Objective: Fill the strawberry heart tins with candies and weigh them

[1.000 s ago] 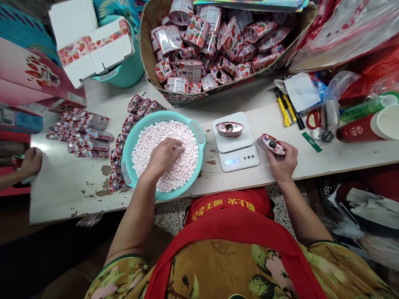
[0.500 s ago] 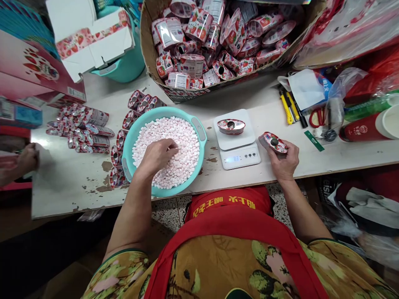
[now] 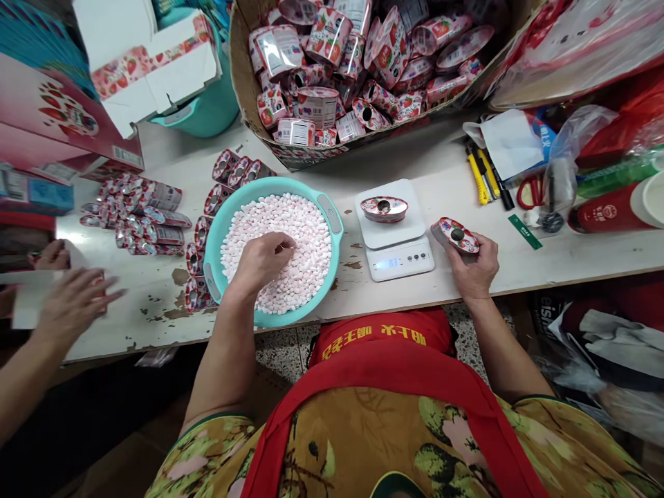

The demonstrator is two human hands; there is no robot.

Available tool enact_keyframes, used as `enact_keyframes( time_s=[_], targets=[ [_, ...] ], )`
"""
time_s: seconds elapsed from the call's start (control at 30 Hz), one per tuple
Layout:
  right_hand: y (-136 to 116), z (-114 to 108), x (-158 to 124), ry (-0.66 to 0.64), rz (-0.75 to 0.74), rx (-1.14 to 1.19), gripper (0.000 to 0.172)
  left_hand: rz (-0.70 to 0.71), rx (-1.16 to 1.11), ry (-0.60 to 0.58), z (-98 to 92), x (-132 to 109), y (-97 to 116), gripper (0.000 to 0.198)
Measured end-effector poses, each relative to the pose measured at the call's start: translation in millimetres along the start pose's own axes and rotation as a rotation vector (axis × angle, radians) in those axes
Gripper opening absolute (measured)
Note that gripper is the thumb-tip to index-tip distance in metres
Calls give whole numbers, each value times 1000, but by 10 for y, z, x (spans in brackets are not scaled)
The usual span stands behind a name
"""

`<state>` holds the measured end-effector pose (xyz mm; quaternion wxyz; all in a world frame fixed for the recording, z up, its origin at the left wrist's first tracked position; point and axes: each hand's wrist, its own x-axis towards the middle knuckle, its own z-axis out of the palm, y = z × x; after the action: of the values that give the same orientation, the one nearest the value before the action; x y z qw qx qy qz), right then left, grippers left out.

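Observation:
My left hand (image 3: 259, 263) rests in a teal basin (image 3: 332, 214) full of small pink and white candies (image 3: 306, 228), its fingers pinched together among them. My right hand (image 3: 474, 266) grips a strawberry-printed oval tin (image 3: 455, 236) with a dark hole in its top, just right of a white kitchen scale (image 3: 397, 257). Another such tin (image 3: 384, 208) sits on the scale's platform. The scale's display is lit.
A cardboard box (image 3: 243, 62) of many tins stands at the back. More tins (image 3: 140, 214) lie left of the basin. A co-worker's hands (image 3: 72, 304) reach in at the left edge. Yellow knives (image 3: 480, 176), red scissors (image 3: 526, 194) and bottles lie at right.
My left hand has drawn its fingers together in the candies. The co-worker's hands have come further onto the table at the left. My right hand has stayed put.

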<state>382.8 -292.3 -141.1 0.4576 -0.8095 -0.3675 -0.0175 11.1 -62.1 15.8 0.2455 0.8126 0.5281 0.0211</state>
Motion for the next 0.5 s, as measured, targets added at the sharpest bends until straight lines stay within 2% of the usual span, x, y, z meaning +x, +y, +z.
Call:
enact_keyframes(
  time_s=[0.07,0.17,0.3,0.4,0.5],
  targets=[
    [7,8,-1,-5,22,-3,53,-49,-43,-34,-52,-22,-13,24],
    [28,23,-4,-5,38,1,56,-31,23,-111,-123,-27,-10,29],
    [59,34,-12,16,41,2,57,3,61,-159,-180,14,-17,14],
    [72,33,-22,16,32,1,57,-80,-259,-102,-208,4,-93,15],
    [81,30,-29,12,41,-3,58,-215,-755,87,-234,-39,-215,30]
  ],
)
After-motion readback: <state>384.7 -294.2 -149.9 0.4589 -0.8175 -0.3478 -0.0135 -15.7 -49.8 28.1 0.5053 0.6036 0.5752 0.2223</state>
